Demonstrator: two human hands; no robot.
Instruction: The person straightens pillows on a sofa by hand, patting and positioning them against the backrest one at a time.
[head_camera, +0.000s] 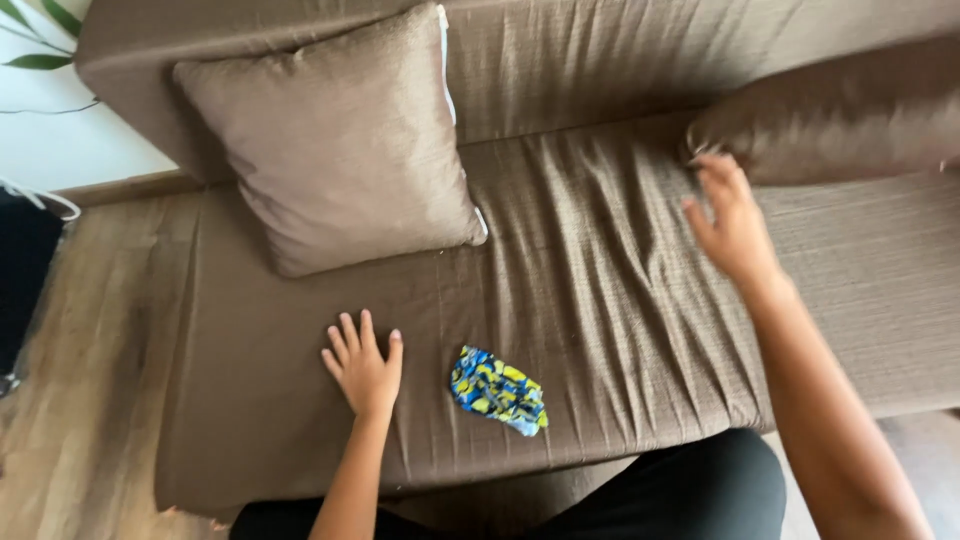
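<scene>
Left hand (363, 368) lies flat on the sofa seat (600, 300), palm down, fingers spread, holding nothing. Right hand (732, 222) is raised above the seat, fingers loose and slightly curled, also holding nothing; it's motion-blurred, so whether the fingertips touch anything can't be told. It sits just beside the near corner of the right cushion (840, 115), which lies against the backrest (600, 50).

Cloth (498, 390), a small crumpled piece in blue and yellow, lies on the seat just right of the left hand, near but apart from it, close to the seat's front edge. It's well apart from the right hand, down and to its left.

Left cushion (335, 140) leans tilted against the backrest, beyond the left hand, its lower corner on the seat. Seat cover is wrinkled between the two hands.

Wood floor (80, 380) runs left of the left hand. Person's dark-clad knee (690, 490) is below, between the forearms.
</scene>
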